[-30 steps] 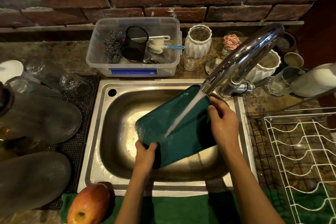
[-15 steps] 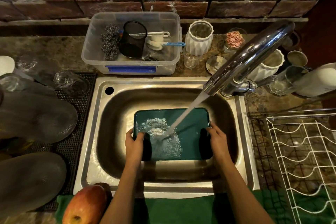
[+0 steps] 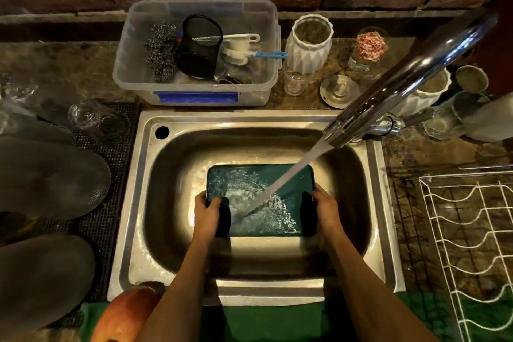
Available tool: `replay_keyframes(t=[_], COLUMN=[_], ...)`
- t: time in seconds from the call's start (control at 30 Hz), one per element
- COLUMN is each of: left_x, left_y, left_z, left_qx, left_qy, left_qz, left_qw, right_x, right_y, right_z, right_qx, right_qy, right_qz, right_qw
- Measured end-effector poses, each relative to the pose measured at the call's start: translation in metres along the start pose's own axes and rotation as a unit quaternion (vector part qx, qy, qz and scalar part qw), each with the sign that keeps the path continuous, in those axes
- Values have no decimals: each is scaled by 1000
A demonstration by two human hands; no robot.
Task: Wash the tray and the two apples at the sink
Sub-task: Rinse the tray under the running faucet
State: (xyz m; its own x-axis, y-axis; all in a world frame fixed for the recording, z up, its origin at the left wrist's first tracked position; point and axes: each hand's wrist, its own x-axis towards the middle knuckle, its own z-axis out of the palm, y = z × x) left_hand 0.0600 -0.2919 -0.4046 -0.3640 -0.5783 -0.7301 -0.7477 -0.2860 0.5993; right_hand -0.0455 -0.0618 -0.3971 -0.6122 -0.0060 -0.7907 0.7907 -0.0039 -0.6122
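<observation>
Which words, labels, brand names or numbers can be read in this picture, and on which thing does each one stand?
No text can be read in this view.
Clear plastic box: its blue strip shows no letters.
Green tray, faucet, sink, white ribbed vases, apple: no print or label visible.

Dim warm light, glare on the faucet, blurred and bowed frame edges.
</observation>
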Motion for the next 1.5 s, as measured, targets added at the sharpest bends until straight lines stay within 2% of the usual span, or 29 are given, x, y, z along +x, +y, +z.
replay_keyframes(t=[0.3,0.6,1.1,1.2,1.3,1.5], left_x=[9,8,-3,-16,-40,-108], left_y=[-6,-10,3,10,16,-3], left_z=[2,1,-12,-18,-26,-39], left_qx=[7,15,99,97,126,279], left_qy=[6,10,47,33,39,64], left_qz=[-9,-11,30,66,137,278], left_qw=[1000,1000,993,993,982,917], right_x=[2,6,11,9,5,-17], right_y=[12,14,21,18,9,-7], right_z=[6,8,1,-5,-12,-28], right_qx=[-31,-47,-82,-86,-83,-103], right_qy=[62,50,38,42,48,40], right_qz=[-18,-25,-34,-50,-53,-81], right_qw=[997,997,995,994,994,991])
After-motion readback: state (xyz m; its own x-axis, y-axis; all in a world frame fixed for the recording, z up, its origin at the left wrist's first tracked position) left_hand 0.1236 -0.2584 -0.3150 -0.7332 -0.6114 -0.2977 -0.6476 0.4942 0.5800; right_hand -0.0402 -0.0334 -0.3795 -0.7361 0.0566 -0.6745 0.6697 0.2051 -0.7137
